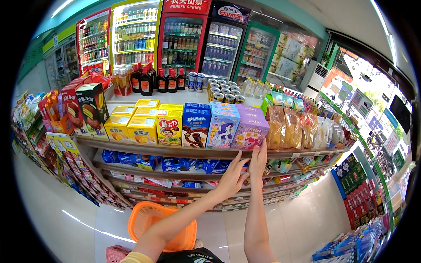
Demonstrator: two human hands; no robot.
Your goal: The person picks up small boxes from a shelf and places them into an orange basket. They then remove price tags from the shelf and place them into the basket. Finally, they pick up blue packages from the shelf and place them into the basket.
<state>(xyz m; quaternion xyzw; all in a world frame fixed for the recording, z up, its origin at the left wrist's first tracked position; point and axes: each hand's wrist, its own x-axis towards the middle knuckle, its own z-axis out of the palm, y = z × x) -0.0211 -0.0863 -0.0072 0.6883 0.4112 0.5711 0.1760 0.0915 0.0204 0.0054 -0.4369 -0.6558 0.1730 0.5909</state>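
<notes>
In the head view, the right hand (258,161) stands flat with straight fingers, its tips at the lower right corner of a purple box (249,133); whether they press on it is hard to make out. The left hand (233,174) is loosely open just beside it, fingertips at the shelf edge (197,151) below that box. Together the hands hide part of the blue packets (176,165) on the shelf beneath. Left of the hands stand a light blue box (221,127), a dark blue box (195,127) and yellow boxes (142,130); to their right, clear bags (293,129) hold brownish food too blurred to name. Beyond the hands, bottles fill a yellow-framed fridge (135,35). Nearer the body, the left forearm crosses an orange basket (188,236), covering part of its inside, and the lower picture edge cuts off both sleeves.
</notes>
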